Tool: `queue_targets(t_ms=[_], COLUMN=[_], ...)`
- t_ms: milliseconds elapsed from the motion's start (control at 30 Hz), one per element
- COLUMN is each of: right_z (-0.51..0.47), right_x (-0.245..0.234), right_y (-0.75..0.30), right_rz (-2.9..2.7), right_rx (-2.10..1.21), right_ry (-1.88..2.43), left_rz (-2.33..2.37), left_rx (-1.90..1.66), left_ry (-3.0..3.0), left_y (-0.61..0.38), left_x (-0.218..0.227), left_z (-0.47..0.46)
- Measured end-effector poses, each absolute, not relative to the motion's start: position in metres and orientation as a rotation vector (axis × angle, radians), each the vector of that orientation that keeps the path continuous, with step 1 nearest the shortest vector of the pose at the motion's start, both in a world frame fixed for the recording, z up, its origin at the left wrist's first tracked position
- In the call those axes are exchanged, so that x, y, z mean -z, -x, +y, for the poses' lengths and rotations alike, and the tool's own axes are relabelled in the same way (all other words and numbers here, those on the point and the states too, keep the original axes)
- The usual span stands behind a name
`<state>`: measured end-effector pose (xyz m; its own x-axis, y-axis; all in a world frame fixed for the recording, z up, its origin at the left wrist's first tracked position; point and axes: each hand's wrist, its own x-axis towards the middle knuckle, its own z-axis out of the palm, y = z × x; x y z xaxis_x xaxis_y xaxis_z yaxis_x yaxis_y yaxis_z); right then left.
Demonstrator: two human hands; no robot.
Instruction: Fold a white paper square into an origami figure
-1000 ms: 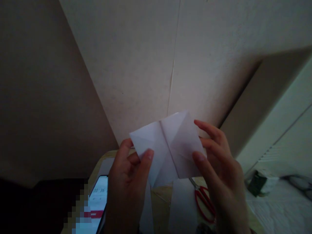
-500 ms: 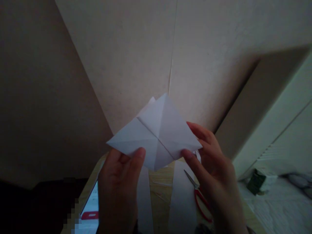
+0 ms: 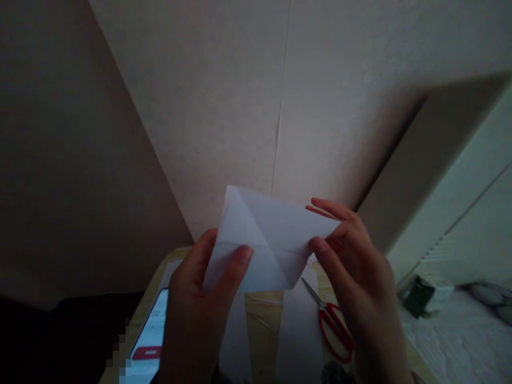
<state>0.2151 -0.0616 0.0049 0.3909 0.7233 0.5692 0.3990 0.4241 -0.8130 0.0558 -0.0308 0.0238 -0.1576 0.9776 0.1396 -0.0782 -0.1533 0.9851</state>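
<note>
A folded sheet of white paper [image 3: 260,234] is held up above the table, with crease lines crossing its face. My left hand [image 3: 204,288] grips its lower left part, the thumb pressed on the front and the fingers behind. At the right corner, my right hand [image 3: 352,261] pinches the paper between thumb and fingers, other fingertips reaching behind it. Below my right hand lie scissors [image 3: 328,314] with red handles and metal blades, partly hidden by the wrist. The back of the paper is out of sight.
On the wooden table [image 3: 262,341] lie white paper strips [image 3: 300,320]. A lit device screen [image 3: 154,325] rests at the left, partly behind my left wrist. A wall [image 3: 224,106] stands close behind the table. To the right are a dark green and white box [image 3: 426,296] and pale quilted cloth [image 3: 464,341].
The paper has turned and tipped, so a different face with a diagonal crease shows. My left hand has shifted slightly right; my right hand has followed the paper's corner.
</note>
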Motion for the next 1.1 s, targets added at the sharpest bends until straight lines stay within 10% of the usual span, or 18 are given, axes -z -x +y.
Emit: queue_targets(t_ms=[367,1100], right_z=[-0.055,-0.062], right_x=[-0.006,-0.008], right_y=[-0.210,-0.211], right_rz=[-1.132,-1.087], right_rx=[-0.841,-0.787], right_ry=[0.962,0.995], left_rz=[1.018,1.076], left_rx=[-1.445,-1.226], left_ry=[-0.937,-1.053], left_y=[-0.055,-0.057], left_x=[-0.017,-0.019], left_z=[-0.032,-0.038])
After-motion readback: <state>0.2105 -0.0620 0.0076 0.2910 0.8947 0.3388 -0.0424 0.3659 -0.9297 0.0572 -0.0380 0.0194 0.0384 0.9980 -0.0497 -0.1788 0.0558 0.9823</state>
